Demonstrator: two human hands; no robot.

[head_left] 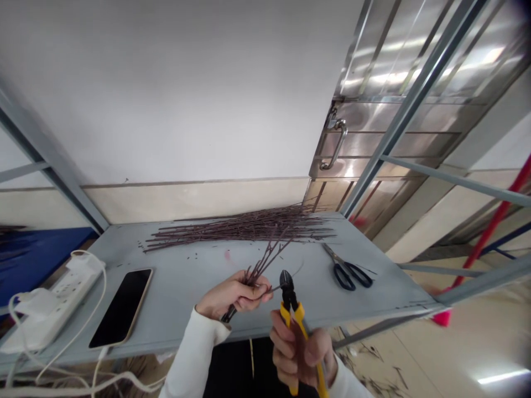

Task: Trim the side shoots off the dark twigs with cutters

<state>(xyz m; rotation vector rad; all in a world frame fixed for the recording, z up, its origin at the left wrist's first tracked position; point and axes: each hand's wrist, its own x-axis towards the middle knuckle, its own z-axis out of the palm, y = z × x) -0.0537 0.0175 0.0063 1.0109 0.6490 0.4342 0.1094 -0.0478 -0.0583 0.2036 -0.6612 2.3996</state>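
My left hand (234,296) is closed around a small bundle of thin dark twigs (265,260) that fan up and to the right above the grey shelf (186,276). My right hand (301,354) grips yellow-handled cutting pliers (290,304), held upright, with the black jaws beside a thin twig end sticking out of the left hand. A long pile of the same dark twigs (244,228) lies across the back of the shelf.
Black-handled scissors (347,270) lie on the shelf at the right. A dark phone (122,307) on a white cable and a white power strip (56,298) lie at the left. A steel door with a handle (335,145) stands behind. Twig scraps litter the floor (381,376).
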